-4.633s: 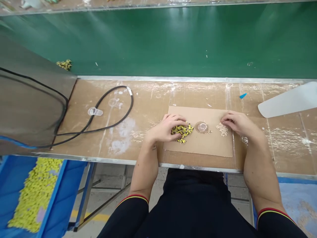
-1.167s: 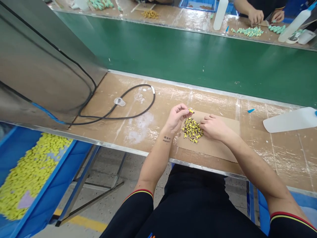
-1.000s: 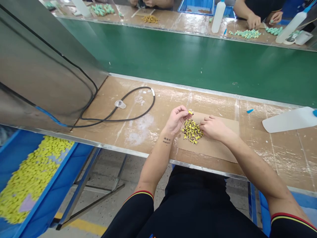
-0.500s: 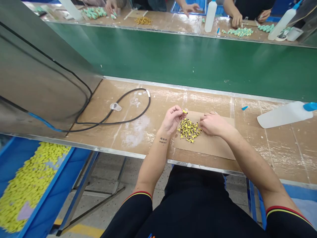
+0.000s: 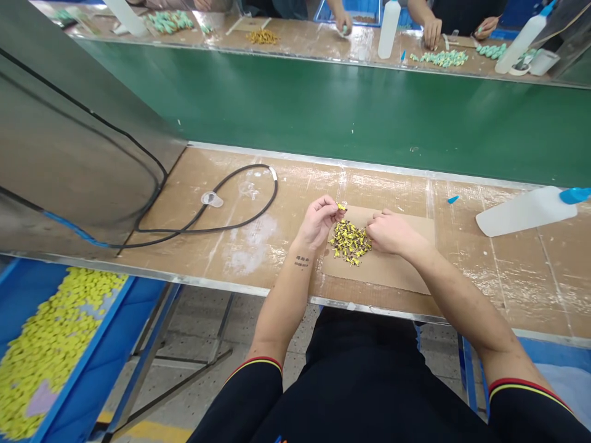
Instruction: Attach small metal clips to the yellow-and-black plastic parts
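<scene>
My left hand [image 5: 322, 216] pinches one yellow piece [image 5: 341, 207]; right hand [image 5: 390, 232], I can't tell. One pile [image 5: 350, 241], one bottle [image 5: 526, 212] lie nearby.

Left forearm [image 5: 284, 301] bare, angled forward and inward; inner wrist [image 5: 305, 248] turned up, dark lettering [image 5: 301, 261] on the skin just below it. Left hand [image 5: 317, 223]: palm partly upward, thumb and index finger pinched at the tips, remaining fingers curled. Right forearm [image 5: 455, 286] bare, reaching forward and across toward the left. Right hand [image 5: 392, 232]: back uppermost, fingers bent, tips hidden. Hands near each other, not touching.
</scene>
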A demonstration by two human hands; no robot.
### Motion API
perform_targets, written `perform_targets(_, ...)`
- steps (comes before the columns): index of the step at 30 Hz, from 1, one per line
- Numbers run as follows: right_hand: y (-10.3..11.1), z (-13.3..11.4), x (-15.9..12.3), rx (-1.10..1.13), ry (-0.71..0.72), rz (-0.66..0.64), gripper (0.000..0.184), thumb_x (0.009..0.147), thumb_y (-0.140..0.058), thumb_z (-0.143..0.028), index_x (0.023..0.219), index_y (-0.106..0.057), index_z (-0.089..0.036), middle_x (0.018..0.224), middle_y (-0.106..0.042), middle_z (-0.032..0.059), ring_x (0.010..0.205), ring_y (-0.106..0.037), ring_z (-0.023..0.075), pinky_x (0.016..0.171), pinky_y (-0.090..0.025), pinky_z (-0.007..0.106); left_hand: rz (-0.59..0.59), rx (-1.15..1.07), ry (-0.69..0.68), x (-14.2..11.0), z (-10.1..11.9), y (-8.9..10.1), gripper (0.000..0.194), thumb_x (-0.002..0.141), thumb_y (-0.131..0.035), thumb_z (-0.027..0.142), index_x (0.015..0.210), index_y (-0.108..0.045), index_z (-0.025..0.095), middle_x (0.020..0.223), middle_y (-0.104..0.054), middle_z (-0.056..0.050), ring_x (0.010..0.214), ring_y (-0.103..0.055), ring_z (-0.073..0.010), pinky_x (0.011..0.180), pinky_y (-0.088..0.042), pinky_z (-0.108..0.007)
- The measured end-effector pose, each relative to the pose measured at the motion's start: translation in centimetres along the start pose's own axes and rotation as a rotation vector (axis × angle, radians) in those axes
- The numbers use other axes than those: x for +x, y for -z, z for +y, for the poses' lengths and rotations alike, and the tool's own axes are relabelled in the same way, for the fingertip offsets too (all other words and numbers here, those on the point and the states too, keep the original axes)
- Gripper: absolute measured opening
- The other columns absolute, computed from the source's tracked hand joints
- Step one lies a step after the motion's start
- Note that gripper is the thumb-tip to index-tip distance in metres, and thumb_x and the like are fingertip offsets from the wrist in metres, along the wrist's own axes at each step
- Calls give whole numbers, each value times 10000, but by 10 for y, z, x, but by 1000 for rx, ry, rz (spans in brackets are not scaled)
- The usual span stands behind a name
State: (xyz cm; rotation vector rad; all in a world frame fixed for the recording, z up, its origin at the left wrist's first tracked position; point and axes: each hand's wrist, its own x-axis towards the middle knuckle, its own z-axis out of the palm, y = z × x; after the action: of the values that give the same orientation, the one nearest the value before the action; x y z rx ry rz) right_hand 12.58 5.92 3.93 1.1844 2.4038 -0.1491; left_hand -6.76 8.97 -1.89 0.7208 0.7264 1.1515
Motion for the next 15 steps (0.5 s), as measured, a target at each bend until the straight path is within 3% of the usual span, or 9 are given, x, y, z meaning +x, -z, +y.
perform_targets(5, -4, -4, 8, 0, 26, 7, 310, 969, -474, -82, 1081, -763, -88, 1021, -802, 222, 1064, -763, 307, 924, -458, 376, 19, 15, -7, 1, 0, 1, 312, 599, -849, 247, 681, -558, 170, 634, -675, 17, 616, -644, -83, 633, -499, -199)
perform_targets(8, -2, -1, 4, 63, 28, 80, 312, 972, -484, -85, 1174, -720, -97, 1019, -804, 202, 988, -766, 289, 893, -476, 369, 39, 24, 15, 0, 4, -2, 334, 554, -876, 254, 660, -571, 170, 630, -674, 18, 622, -639, -86, 640, -500, -202)
perform_targets(10, -2, 7, -14, 201, 51, 246, 296, 981, -506, -129, 1198, -708, -139, 1062, -803, 169, 930, -753, 266, 852, -493, 360, 73, 37, 28, -3, 10, -8, 352, 515, -894, 259, 625, -571, 169, 639, -688, 13, 617, -627, -80, 629, -493, -198)
perform_targets(12, -9, 17, -45, 422, 77, 521, 278, 1001, -504, -189, 1181, -715, -199, 1094, -795, 124, 916, -734, 235, 813, -516, 342, 118, 62, 17, -7, 16, -13, 356, 474, -907, 250, 599, -582, 176, 606, -675, 30, 603, -610, -74, 617, -489, -191)
perform_targets(14, -29, 27, -84, 701, 22, 842, 231, 1004, -536, -259, 1102, -745, -244, 1034, -790, 81, 888, -719, 199, 784, -546, 319, 151, 107, 16, -9, 22, -11, 318, 461, -906, 232, 600, -623, 190, 601, -681, 50, 610, -607, -71, 639, -513, -189)
perform_targets(15, -44, 32, -105, 845, -72, 994, 173, 975, -610, -307, 1036, -762, -255, 989, -788, 64, 843, -711, 182, 760, -559, 309, 166, 123, 25, -7, 25, -6, 292, 470, -898, 226, 585, -631, 199, 600, -687, 56, 618, -605, -70, 651, -526, -189)
